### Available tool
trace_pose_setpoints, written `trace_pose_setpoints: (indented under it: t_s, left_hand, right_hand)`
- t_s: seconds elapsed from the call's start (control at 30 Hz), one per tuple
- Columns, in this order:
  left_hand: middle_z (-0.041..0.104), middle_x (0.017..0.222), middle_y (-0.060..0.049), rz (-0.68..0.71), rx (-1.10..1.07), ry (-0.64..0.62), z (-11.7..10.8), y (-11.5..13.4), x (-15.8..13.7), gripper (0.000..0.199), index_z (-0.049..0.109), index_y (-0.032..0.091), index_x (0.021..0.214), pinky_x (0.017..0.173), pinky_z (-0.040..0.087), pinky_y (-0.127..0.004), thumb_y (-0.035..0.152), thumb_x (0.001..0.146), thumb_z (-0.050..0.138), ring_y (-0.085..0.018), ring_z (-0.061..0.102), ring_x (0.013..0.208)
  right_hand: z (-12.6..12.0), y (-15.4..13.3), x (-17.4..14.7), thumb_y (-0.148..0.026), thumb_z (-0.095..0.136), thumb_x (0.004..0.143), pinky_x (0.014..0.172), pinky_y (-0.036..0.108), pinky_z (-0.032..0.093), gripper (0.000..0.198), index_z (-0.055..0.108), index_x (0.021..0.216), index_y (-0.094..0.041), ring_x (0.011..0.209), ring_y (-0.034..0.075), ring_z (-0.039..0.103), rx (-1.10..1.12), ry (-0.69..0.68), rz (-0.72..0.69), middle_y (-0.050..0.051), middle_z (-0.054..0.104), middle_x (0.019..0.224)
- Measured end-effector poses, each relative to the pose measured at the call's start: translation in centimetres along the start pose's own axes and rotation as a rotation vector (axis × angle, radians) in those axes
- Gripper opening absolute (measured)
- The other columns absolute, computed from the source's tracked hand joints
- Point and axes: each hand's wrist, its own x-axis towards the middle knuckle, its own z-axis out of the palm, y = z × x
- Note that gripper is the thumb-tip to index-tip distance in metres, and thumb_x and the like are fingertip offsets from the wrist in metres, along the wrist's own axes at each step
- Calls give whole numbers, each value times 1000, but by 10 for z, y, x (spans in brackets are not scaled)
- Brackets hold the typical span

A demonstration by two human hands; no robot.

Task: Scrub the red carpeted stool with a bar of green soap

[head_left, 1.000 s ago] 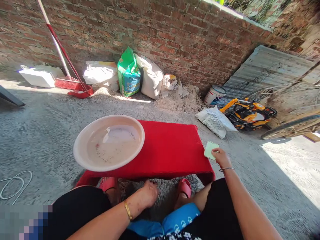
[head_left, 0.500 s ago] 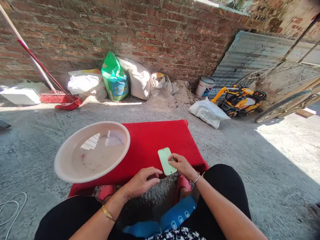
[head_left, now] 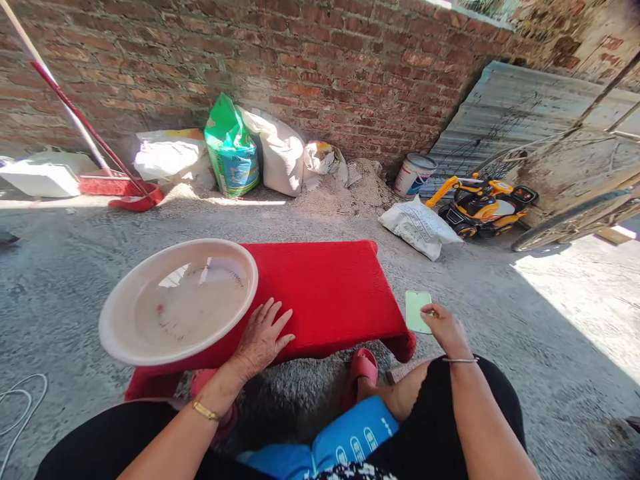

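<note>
Between the thumb and fingers of my right hand (head_left: 447, 329) is a flat pale green rectangular piece (head_left: 417, 311) with rounded corners, pinched by its right edge. It is held out past the right end of the low red-covered table (head_left: 320, 287), over the concrete floor. My left hand (head_left: 263, 339) is open, fingers spread, palm down at the table's front edge, beside the basin; it holds nothing. A large pale pink basin (head_left: 117, 327) with water in it stands on the left part of the table. Small dark bits and a reddish spot show in the water.
Sacks, a green bag (head_left: 233, 150) and a sand heap (head_left: 360, 190) line the brick wall. To the right are a bucket (head_left: 415, 175), a white sack (head_left: 421, 227), a toy excavator (head_left: 487, 207) and a bicycle wheel (head_left: 565, 223). A red dustpan (head_left: 137, 199) lies back left.
My right hand has carried the pale green piece rightward, from the table's front edge to beyond its right end. My left hand has moved left and up toward the basin, its fingers spreading.
</note>
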Motion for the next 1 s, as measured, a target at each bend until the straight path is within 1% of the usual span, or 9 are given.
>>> trace_pose_setpoints:
  t_s: [0.1, 0.2, 0.3, 0.4, 0.47, 0.57, 0.77, 0.87, 1.0]
  left_hand:
    - [50, 143, -14, -58, 32, -24, 4, -9, -4, 49, 59, 23, 132, 111, 33, -52, 45, 88, 58, -34, 39, 137]
    - [49, 145, -12, -90, 60, -37, 4, -12, -6, 48, 57, 26, 134, 111, 32, -53, 45, 90, 54, -33, 39, 137]
    - [51, 143, -12, -103, 100, -40, 2, -11, -7, 47, 58, 27, 133, 111, 32, -53, 45, 90, 53, -33, 41, 136]
    - [52, 142, -12, -105, 110, -26, 1, -9, -5, 45, 59, 26, 132, 110, 31, -54, 44, 91, 52, -34, 43, 134]
    - [52, 142, -13, -102, 97, -20, 2, -8, -5, 46, 59, 24, 132, 110, 31, -54, 43, 91, 52, -35, 43, 134]
    - [52, 142, -14, -101, 80, -17, 2, -7, -4, 46, 59, 23, 131, 110, 31, -54, 44, 91, 52, -35, 42, 135]
    - [51, 142, -15, -112, 106, -39, -1, -2, -2, 47, 59, 21, 132, 109, 31, -55, 45, 92, 50, -37, 41, 134]
    - [51, 142, -15, -126, 102, -52, -4, 2, -1, 47, 59, 21, 132, 109, 30, -55, 45, 92, 49, -37, 40, 135]
    - [51, 142, -16, -157, 52, -56, -6, 6, 0, 47, 60, 20, 131, 110, 29, -56, 44, 92, 51, -37, 39, 136]
  right_hand:
    - [15, -23, -15, -42, 57, 68, 52, 26, 27, 22, 64, 77, -22, 53, 13, 40, 119, 10, -96, -4, 43, 53]
    - [57, -68, -46, -44, 58, 72, 53, 25, 29, 23, 62, 78, -22, 55, 12, 39, 357, -251, -245, -5, 41, 55]
    - [100, -107, -78, -40, 59, 74, 53, 23, 29, 17, 62, 77, -23, 57, 12, 40, 447, -506, -322, -5, 44, 58]
    - [119, -119, -95, -36, 61, 73, 54, 22, 29, 11, 63, 74, -25, 59, 12, 42, 379, -593, -368, -5, 50, 59]
    - [113, -108, -91, -35, 61, 72, 54, 22, 29, 10, 64, 73, -26, 59, 12, 43, 317, -568, -358, -4, 52, 60]
    - [79, -69, -66, -38, 60, 71, 54, 23, 29, 15, 65, 74, -25, 57, 12, 42, 245, -466, -290, -4, 51, 59]
    - [2, 28, -29, -49, 59, 65, 53, 26, 30, 31, 67, 77, -21, 53, 13, 40, 121, -79, -86, -5, 43, 52]
    - [-1, 43, -44, -49, 60, 66, 54, 27, 32, 31, 67, 77, -21, 55, 15, 42, 88, 74, -83, -4, 44, 54]
    - [37, 10, -88, -47, 56, 81, 60, 28, 40, 28, 66, 87, -22, 63, 17, 52, 228, -44, -308, 1, 59, 70]
